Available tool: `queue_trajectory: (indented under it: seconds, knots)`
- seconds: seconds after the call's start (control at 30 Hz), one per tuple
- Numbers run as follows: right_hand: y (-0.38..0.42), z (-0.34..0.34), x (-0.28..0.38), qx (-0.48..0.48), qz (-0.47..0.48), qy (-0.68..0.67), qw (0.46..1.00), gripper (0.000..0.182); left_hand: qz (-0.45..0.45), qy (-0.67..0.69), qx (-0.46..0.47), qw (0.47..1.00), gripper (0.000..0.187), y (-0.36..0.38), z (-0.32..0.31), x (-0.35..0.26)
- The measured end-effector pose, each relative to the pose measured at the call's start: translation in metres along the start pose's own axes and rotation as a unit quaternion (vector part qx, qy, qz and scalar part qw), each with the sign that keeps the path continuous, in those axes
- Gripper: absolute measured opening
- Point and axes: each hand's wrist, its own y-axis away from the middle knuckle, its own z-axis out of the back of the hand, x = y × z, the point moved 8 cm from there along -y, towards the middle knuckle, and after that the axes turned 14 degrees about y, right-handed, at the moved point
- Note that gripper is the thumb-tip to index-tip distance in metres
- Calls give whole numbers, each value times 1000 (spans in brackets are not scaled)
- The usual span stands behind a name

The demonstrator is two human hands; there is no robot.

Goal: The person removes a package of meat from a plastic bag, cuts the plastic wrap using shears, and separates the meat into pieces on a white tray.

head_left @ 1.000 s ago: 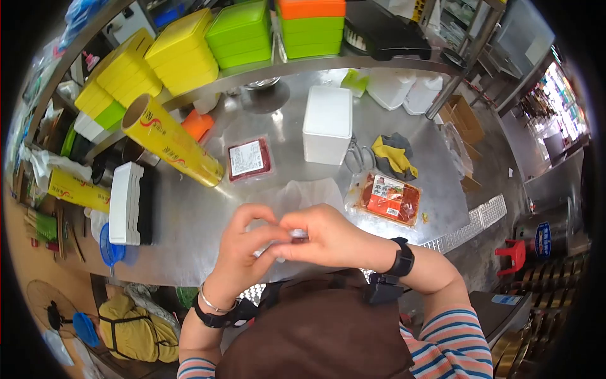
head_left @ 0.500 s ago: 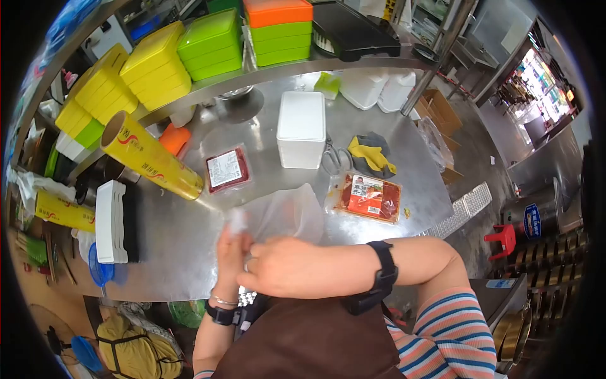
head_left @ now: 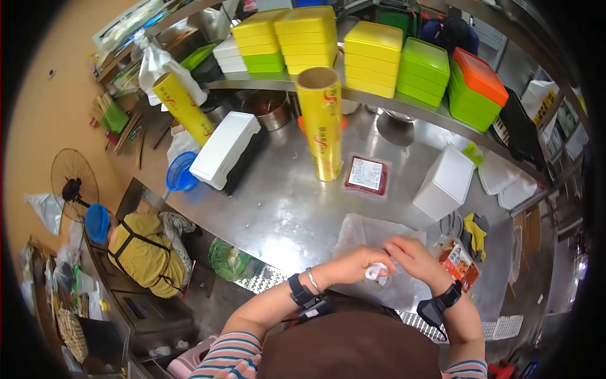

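Note:
My left hand (head_left: pixel 356 265) is closed around a crumpled white wad (head_left: pixel 377 273), which looks like tissue or thin plastic. Close beside it, my right hand (head_left: pixel 411 258) has its fingers pointing at the left fist; they look slightly apart, and I see nothing held in them. Under both hands lies a translucent plastic bag (head_left: pixel 355 235) on the steel table (head_left: pixel 271 221). A sealed pack of red meat (head_left: pixel 367 175) with a white label sits farther back. Right of my right hand is a labelled tray of red food (head_left: pixel 459 265), partly covered by the wrist.
A white box (head_left: pixel 445 183), grey scissors (head_left: pixel 451 224) and a yellow-grey glove (head_left: pixel 475 237) are at the right. A tall yellow film roll (head_left: pixel 320 126) stands behind. Stacked lidded boxes (head_left: pixel 372 57) line the shelf. A person in yellow (head_left: pixel 148 252) is at the lower left.
The view has swung left, so the table things appear farther right. My right hand no longer lies across my left; the two are now side by side, with the white wad in the left.

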Motion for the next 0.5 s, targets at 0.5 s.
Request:
queue_trajectory:
  seconds: [0.5]
  knots:
    - [53,31,-19,-245,69,439,862,9,-178,-423,-276,844,12,32,48,25]
